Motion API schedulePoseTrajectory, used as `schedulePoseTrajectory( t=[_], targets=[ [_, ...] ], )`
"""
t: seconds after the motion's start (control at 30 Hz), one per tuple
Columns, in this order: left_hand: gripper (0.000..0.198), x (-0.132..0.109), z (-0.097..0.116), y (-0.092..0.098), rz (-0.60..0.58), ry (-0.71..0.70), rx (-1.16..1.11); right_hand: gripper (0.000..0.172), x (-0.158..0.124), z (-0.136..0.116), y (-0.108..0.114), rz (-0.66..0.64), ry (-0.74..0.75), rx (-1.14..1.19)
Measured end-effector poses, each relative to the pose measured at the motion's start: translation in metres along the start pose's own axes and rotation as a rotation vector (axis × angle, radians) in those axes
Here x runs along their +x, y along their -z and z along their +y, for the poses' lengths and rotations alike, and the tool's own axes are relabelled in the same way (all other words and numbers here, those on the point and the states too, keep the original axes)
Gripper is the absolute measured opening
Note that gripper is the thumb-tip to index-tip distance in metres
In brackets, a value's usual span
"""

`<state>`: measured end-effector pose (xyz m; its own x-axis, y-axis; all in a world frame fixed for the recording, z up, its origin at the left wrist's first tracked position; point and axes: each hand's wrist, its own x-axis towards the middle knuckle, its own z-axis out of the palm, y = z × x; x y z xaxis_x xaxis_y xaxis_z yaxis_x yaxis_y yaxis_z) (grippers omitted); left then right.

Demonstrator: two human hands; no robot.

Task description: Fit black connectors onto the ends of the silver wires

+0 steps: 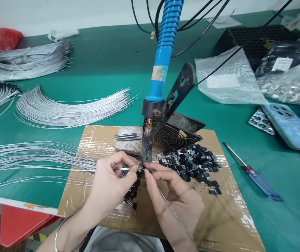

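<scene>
1. Centrally, the left hand (pixel 115 180) pinches a white wire (pixel 123 169) between thumb and forefinger, its end at a small dark part (pixel 141 168).
2. The right hand (pixel 177 197) closes thumb and forefinger beside that end, apparently on a thin strand (pixel 174 212) that trails across the palm; the exact contact is hidden.
3. Handling: the wire is probably light and springy, so a pinch close behind its end should steady it; the far length would sway. The strand looks soft and easily bent, best held near its tip. The dark part seems tiny and easy to lose.
4. Just above the fingertips stands the soldering iron (pixel 160 70), nose down; whether it touches the work cannot be told. Its metal end may be hot, so skin belongs on the wire's covering.
5. Beyond lie loose black pieces (pixel 192 161) on cardboard (pixel 231 217), and, leftward, bunched wires (pixel 84 163).
6. Outermost, at right, rests a screwdriver (pixel 260 182).
</scene>
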<state>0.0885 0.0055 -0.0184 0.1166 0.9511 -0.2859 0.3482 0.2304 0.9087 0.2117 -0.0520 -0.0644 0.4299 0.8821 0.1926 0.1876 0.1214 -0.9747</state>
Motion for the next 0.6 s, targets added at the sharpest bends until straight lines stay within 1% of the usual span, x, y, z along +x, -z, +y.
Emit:
schedulePoseTrajectory(
  t=[0.33, 0.6],
  targets=[
    [0.011, 0.0009, 0.0026, 0.0009, 0.008, -0.003, -0.008, 0.011, -0.0003, -0.0042, -0.0023, 0.039, -0.009, 0.018],
    [0.010, 0.0007, 0.0000, -0.0015, 0.000, 0.002, -0.003, 0.012, 0.0002, -0.0013, -0.0002, 0.026, -0.012, 0.000]
  ],
)
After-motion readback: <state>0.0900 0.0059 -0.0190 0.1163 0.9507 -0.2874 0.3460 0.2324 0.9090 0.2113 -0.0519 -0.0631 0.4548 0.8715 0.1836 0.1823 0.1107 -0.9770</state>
